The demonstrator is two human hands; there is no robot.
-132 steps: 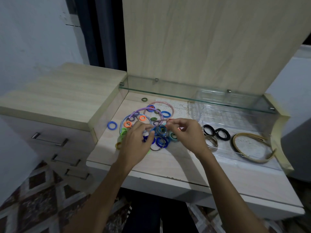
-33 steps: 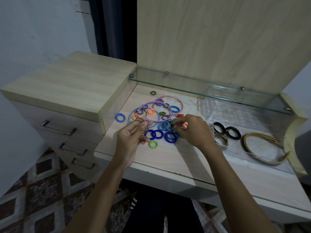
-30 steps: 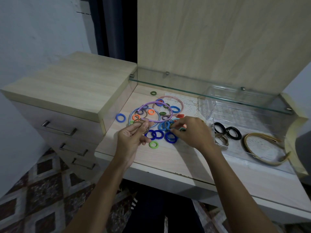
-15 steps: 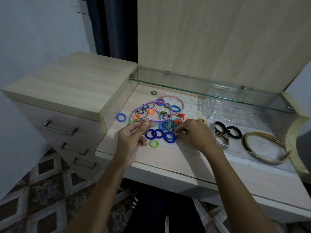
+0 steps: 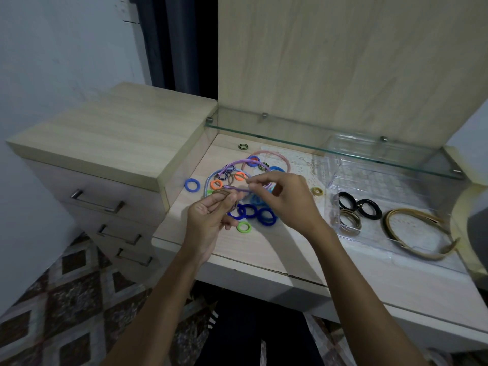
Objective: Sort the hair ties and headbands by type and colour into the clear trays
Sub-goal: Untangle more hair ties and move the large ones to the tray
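The sorting looks barely under way: the clear tray (image 5: 396,233) at the right of the desk (image 5: 264,254) holds only two black hair ties (image 5: 359,206), a small stack of beige ties (image 5: 349,220) and a tan headband (image 5: 420,233), each kind set apart from the others. A second clear tray (image 5: 375,146) sits at the back, half hidden behind the glass shelf (image 5: 330,147), and I cannot tell whether anything lies in it. Most of the work is left, judging by the pile in the middle of the desk: dark blue ties (image 5: 253,213), orange ties (image 5: 228,180), a green tie (image 5: 243,227), striped ones, plus purple, pink and pale blue headbands, all overlapping. A blue tie (image 5: 192,185), a striped tie (image 5: 243,146) and an olive tie (image 5: 317,191) lie apart from the heap. The left hand (image 5: 211,220) curls its fingers around a few brownish ties, held above the pile; the right hand (image 5: 287,202) pinches something thin between thumb and fingertips beside the purple headband (image 5: 243,163), though what exactly I cannot tell
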